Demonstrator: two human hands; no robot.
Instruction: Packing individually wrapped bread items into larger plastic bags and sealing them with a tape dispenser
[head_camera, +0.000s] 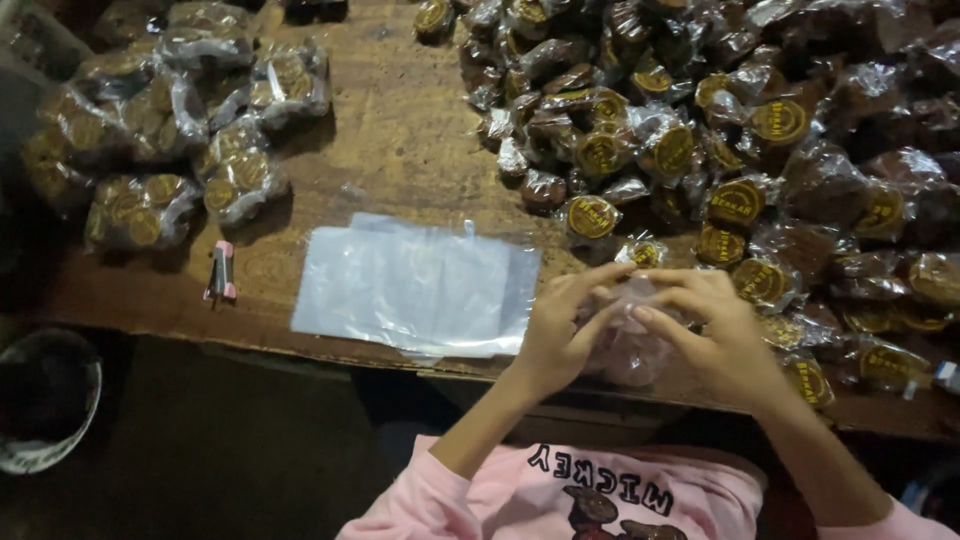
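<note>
Both of my hands meet over a small clear plastic bag at the table's front edge. My left hand pinches its left side and my right hand grips its top and right side. The bag seems to hold dark wrapped sweets, though my fingers hide most of it. A flat stack of empty clear plastic bags lies just left of my left hand. A big heap of small wrapped brown sweets with round yellow labels covers the table's right half, touching my right hand's far side.
Filled clear bags of the same sweets are piled at the table's back left. A small pink stapler lies near the front left edge of the wooden table. A round container sits on the floor at lower left.
</note>
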